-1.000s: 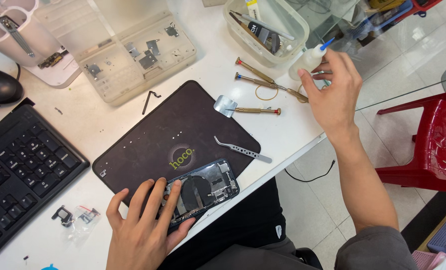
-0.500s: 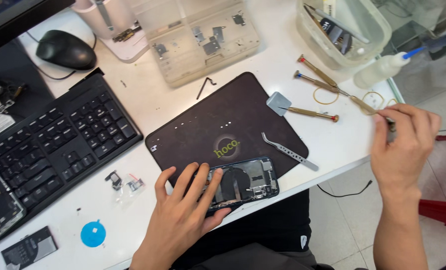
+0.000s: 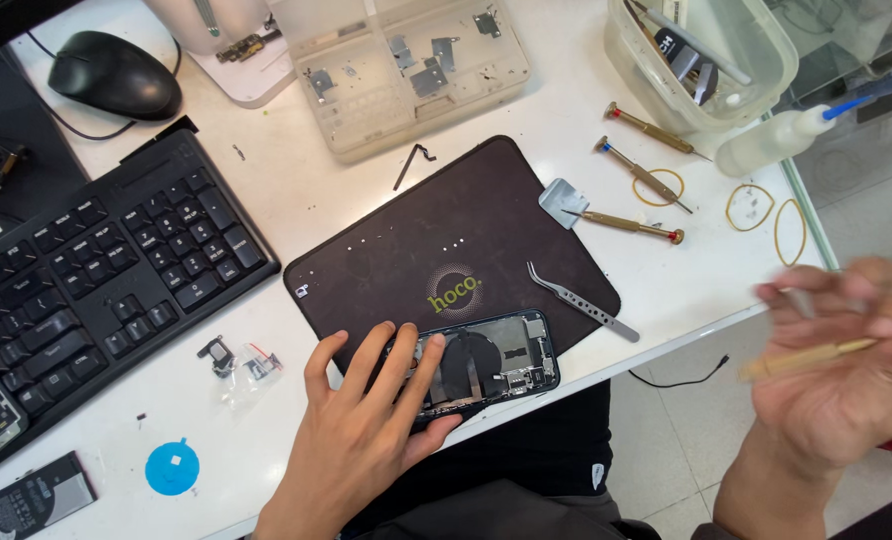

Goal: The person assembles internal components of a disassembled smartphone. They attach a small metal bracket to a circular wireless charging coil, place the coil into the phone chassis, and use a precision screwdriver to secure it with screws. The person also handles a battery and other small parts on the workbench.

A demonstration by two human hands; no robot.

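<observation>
My left hand (image 3: 366, 430) lies flat with fingers spread on the left part of an opened phone (image 3: 501, 362), which rests on the near edge of a dark work mat (image 3: 446, 230). My right hand (image 3: 846, 370) is off the table's right edge, blurred, with its fingers closed around a thin brass-coloured screwdriver (image 3: 806, 358). Metal tweezers (image 3: 581, 300) lie on the mat to the right of the phone.
Three brass screwdrivers (image 3: 626, 222) and rubber bands (image 3: 751, 205) lie right of the mat. A clear parts tray (image 3: 416, 70), a tub of tools (image 3: 706, 50), a squeeze bottle (image 3: 776, 140), a black keyboard (image 3: 96, 270) and a mouse (image 3: 116, 75) surround it.
My right hand has come down from the tools at the table's far right, carrying a screwdriver toward me. The view has shifted, showing more of the keyboard. My left hand stays on the phone.
</observation>
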